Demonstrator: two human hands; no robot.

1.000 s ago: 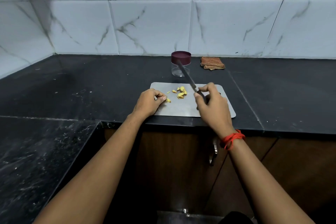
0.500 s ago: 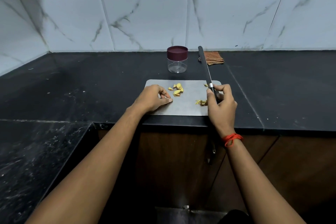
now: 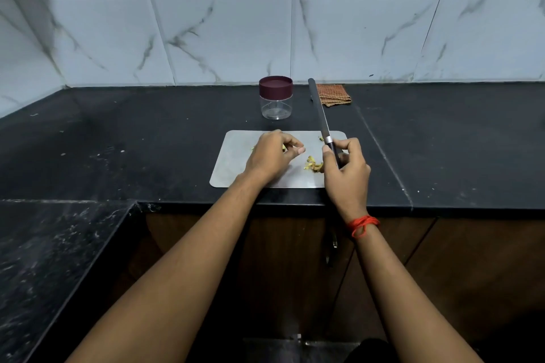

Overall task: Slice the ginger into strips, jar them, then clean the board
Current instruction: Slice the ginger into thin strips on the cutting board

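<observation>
On the worktop (image 3: pixel 147 132) the board (image 3: pixel 233 162) is lying under the left hand (image 3: pixel 272 156), which is curling over ginger pieces (image 3: pixel 283 147); I cannot tell whether it is pinching one. The lidded jar (image 3: pixel 276 99) is standing behind. Ginger strips (image 3: pixel 313 166) are lying just beside the right hand (image 3: pixel 346 174), which is gripping the knife (image 3: pixel 320 110).

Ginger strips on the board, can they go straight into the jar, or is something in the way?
Yes, the lid is in the way. It sits on the jar behind the board, closing its mouth, so the ginger strips cannot go in until it comes off. The right hand holds the knife.
</observation>
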